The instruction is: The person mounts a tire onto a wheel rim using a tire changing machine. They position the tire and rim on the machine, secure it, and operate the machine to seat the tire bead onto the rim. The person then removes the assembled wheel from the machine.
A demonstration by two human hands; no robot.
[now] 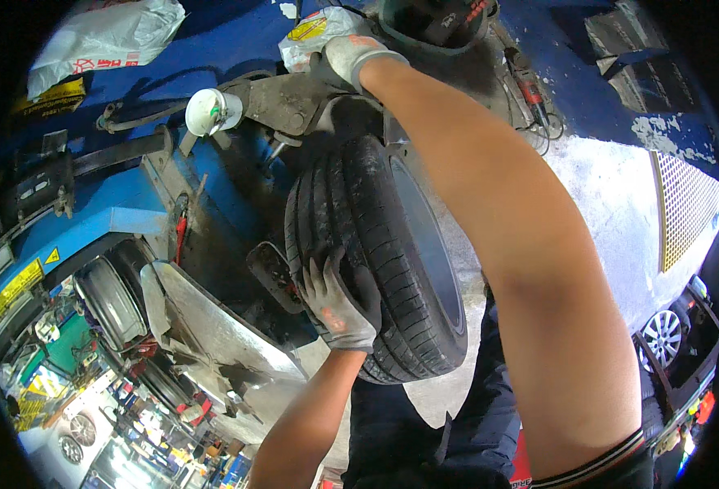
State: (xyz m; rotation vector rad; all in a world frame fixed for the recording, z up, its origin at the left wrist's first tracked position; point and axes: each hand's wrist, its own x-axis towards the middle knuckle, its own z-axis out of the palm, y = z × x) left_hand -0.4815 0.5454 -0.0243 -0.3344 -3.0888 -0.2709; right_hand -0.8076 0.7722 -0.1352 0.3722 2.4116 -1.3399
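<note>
Tire — tread facing up; blue machine to its left, person's legs at its near end. Left gloved hand on the tire's tread, fingers slightly apart. Right gloved hand beyond the tire's far end, near a metal arm — can't tell finger state.

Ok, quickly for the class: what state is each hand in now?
Left hand: open, against the tyre.
Right hand: near the metal arm; open or closed cannot be told.

A black tyre stands on edge, its grooved tread speckled
</note>
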